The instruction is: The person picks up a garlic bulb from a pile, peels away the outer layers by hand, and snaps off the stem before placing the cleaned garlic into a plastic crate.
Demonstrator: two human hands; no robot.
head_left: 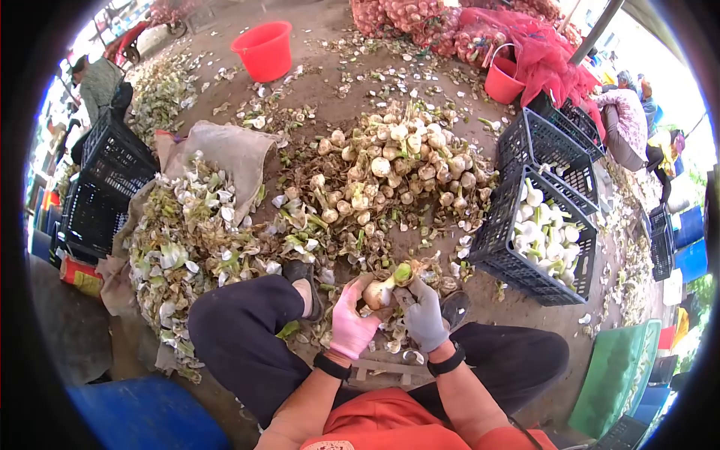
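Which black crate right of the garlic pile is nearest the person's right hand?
The front crate, filled with white garlic bulbs; the crate directly behind it, farther from the right hand, shows only a few.

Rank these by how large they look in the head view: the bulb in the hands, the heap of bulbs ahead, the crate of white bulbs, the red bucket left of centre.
Largest to smallest:
1. Heap of bulbs
2. Crate of white bulbs
3. Red bucket
4. Held bulb
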